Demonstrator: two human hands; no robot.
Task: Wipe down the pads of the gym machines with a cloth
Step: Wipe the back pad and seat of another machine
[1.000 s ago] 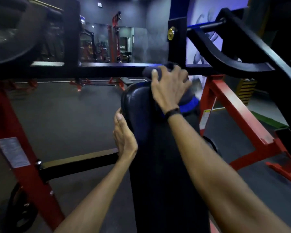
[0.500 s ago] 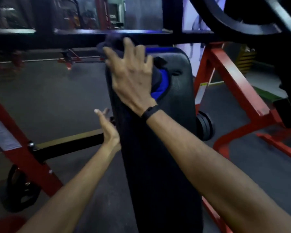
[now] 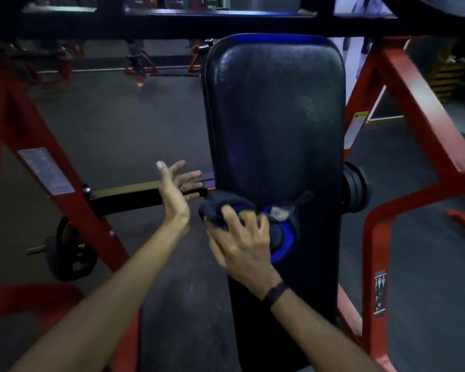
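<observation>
A person's right hand (image 3: 242,242) presses a dark blue cloth (image 3: 253,221) against the black pad (image 3: 274,116) that runs up the centre of the frame, its fingers curled over the bunched fabric, gripping it at the pad's left edge, just below mid-frame. A black band (image 3: 275,292) circles that wrist. The left hand (image 3: 176,189) hovers just left of the pad, fingers spread and relaxed, holding nothing. Red frame legs (image 3: 414,108) flank the pad on both sides. A black weight plate (image 3: 70,251) sits low at left on the grey floor (image 3: 134,124).
</observation>
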